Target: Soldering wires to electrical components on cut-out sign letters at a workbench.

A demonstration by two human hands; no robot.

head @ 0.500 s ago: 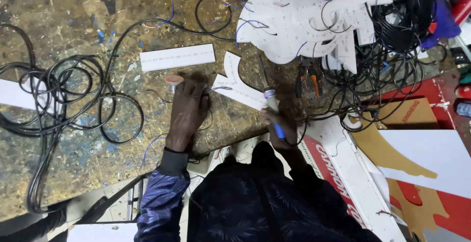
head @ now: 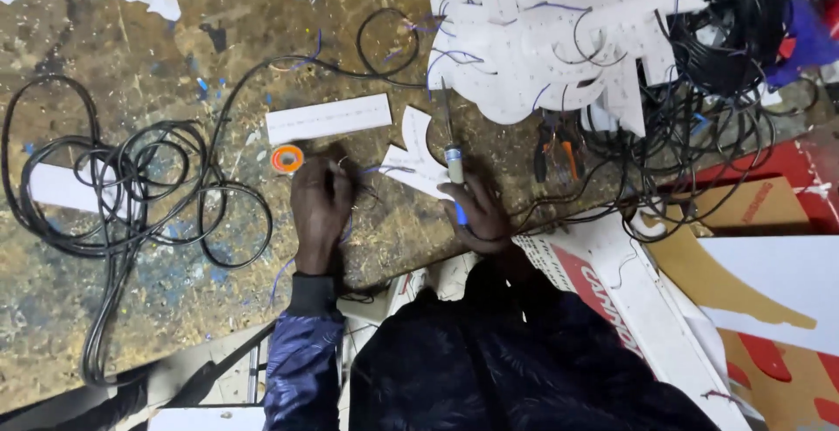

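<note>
My left hand rests on the worn wooden bench, fingers pinched on thin wire ends just below a small orange tape roll. My right hand grips a soldering iron with a blue and silver handle, its tip pointing up over a white curved cut-out piece. A thin blue wire trails from under my left hand toward the bench edge.
A tangle of black cable lies at the left. A white drilled strip sits above the tape roll. A pile of white cut-out letters with wires fills the top right; orange pliers lie beside it. Cardboard lies right.
The soldering iron has swung up so its tip points away over the white piece. My left hand has shifted slightly nearer the tape roll.
</note>
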